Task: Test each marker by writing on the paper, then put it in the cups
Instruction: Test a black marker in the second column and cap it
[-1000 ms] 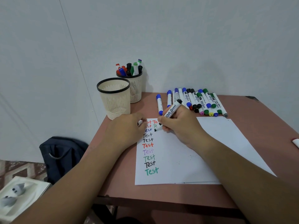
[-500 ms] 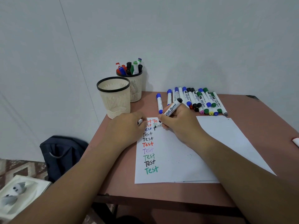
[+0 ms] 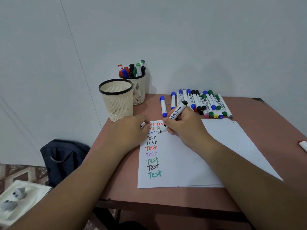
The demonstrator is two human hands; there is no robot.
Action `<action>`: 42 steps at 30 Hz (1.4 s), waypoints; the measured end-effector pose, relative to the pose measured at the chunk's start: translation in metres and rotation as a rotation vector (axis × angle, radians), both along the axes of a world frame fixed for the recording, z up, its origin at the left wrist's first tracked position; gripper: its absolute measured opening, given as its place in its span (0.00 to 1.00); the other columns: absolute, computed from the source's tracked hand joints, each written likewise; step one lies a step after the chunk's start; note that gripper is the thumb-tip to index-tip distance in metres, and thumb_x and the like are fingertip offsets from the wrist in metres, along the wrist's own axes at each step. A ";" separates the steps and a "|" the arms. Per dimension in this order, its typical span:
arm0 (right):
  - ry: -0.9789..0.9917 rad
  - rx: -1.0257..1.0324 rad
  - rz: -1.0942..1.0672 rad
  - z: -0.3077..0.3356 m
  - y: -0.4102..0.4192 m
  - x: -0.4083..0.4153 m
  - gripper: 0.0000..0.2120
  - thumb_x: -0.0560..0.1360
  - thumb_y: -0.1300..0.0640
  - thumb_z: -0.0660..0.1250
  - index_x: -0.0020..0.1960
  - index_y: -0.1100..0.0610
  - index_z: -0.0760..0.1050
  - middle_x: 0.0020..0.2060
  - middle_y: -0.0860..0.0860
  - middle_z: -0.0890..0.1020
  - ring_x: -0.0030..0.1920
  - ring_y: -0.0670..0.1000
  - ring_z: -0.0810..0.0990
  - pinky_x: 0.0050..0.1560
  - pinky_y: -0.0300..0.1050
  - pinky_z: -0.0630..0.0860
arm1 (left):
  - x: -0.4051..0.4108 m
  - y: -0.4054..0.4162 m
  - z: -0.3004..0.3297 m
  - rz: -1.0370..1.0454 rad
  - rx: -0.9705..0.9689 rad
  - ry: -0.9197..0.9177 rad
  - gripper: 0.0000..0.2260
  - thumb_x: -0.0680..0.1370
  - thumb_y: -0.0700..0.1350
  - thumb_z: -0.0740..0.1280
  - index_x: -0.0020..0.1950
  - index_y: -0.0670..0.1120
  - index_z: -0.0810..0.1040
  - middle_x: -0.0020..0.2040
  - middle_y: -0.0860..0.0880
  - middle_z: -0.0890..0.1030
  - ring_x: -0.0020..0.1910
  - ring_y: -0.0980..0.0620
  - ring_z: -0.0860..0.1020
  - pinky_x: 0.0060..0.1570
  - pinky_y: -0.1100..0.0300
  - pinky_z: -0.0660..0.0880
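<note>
My right hand (image 3: pixel 186 130) grips a black whiteboard marker (image 3: pixel 177 112), its tip touching the white paper (image 3: pixel 182 163) beside a black "T" in the second column of "Test" words. My left hand (image 3: pixel 131 131) rests on the paper's top left corner, fingers curled around what looks like the marker's cap, mostly hidden. A row of several capped markers (image 3: pixel 199 103) lies at the back of the table. Two cream mesh cups stand at the back left: the near cup (image 3: pixel 116 100) holds nothing visible, the far cup (image 3: pixel 137 90) holds several markers.
The brown table (image 3: pixel 265 127) ends close to the wall behind. A white object (image 3: pixel 303 145) lies at the table's right edge. A dark backpack (image 3: pixel 63 158) sits on the floor to the left, with a white tray of small figures (image 3: pixel 16 196) near it.
My right hand has drawn a black "T" in the third row of the second column and shifted slightly right. My left hand has stayed put.
</note>
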State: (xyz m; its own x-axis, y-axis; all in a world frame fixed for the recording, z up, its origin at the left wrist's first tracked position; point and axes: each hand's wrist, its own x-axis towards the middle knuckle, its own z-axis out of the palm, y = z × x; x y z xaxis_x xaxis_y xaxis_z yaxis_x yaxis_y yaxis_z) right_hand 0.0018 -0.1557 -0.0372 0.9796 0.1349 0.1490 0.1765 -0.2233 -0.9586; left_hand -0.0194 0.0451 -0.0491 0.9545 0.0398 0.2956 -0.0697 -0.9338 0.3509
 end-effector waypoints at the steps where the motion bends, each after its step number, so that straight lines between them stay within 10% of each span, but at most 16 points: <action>1: -0.004 -0.004 -0.002 0.000 0.000 0.000 0.06 0.76 0.58 0.75 0.48 0.56 0.79 0.36 0.54 0.84 0.36 0.51 0.83 0.46 0.59 0.86 | 0.000 0.000 0.000 0.000 -0.002 -0.003 0.08 0.79 0.57 0.63 0.55 0.60 0.80 0.41 0.55 0.81 0.42 0.52 0.78 0.41 0.55 0.77; 42: 0.005 -0.028 -0.037 0.006 -0.002 -0.002 0.05 0.77 0.59 0.73 0.48 0.60 0.79 0.35 0.58 0.83 0.33 0.49 0.81 0.35 0.44 0.78 | -0.003 -0.001 0.004 -0.016 -0.002 -0.008 0.08 0.80 0.56 0.64 0.56 0.59 0.81 0.42 0.56 0.81 0.44 0.53 0.77 0.36 0.58 0.68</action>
State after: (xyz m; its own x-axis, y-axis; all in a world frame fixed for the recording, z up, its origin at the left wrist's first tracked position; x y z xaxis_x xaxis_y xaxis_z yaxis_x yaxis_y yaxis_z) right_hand -0.0001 -0.1576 -0.0314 0.9847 0.1024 0.1408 0.1629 -0.2569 -0.9526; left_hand -0.0226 0.0439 -0.0450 0.9525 0.0251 0.3035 -0.0876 -0.9318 0.3522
